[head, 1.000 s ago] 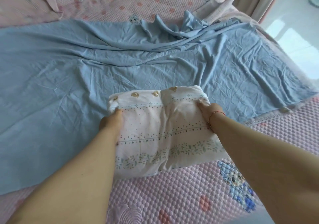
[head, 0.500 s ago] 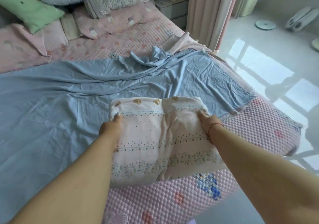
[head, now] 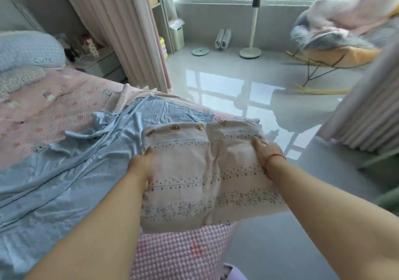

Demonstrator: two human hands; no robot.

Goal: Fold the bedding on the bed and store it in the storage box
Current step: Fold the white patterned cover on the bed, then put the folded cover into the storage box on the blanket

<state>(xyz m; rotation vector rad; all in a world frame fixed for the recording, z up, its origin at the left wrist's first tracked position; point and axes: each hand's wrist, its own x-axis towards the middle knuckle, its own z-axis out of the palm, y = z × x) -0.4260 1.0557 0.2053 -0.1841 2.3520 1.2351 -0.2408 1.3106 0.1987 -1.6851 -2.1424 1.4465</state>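
Head view: left hand [head: 141, 164] and right hand [head: 264, 153] grip folded bedding [head: 203, 176], arms outstretched.

1. Folded bedding [head: 207, 171] sits front and centre: a thick, cream-white bundle, roughly rectangular, printed with rows of small dots and hearts, a leafy green-blue band near its close edge, and golden bear-face buttons along its far edge.
2. It's held from both sides, with its right part out past the corner of the bed [head: 183, 251], over the grey floor; whether its underside touches the bed cannot be told.
3. A soft crease runs down its middle, top to bottom.
4. Blue sheet [head: 64, 182], thin and shiny, lies unfolded across the bed to the left, wrinkled, bunched into ridges near its far end.
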